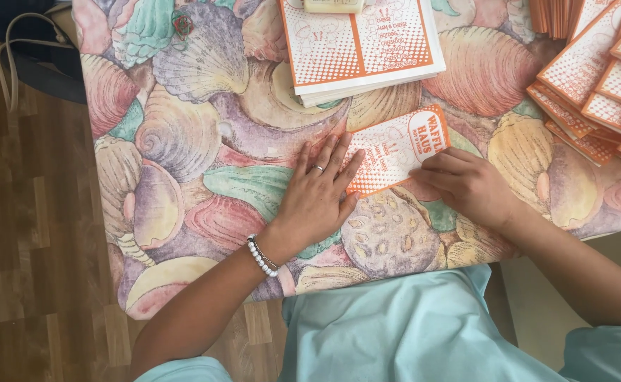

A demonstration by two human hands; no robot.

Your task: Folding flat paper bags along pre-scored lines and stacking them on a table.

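The left hand (317, 194) lies flat and open, fingers spread, palm down on the shell-patterned tablecloth (204, 127), its fingertips pointing to about one o'clock and pinning the left edge of a folded orange-and-white paper sheet (395, 150); that hold seems meant to keep the paper from sliding. The right hand (466, 185) presses its curled fingers on the sheet's lower right edge, apparently creasing it; it grips nothing. The sheet lies between both hands, at one o'clock from the left hand and ten o'clock from the right. Further out, at twelve o'clock, sits a stack of flat sheets (363, 46) of the same print. At two o'clock, well apart, folded pieces (593, 85) lie overlapped in a heap
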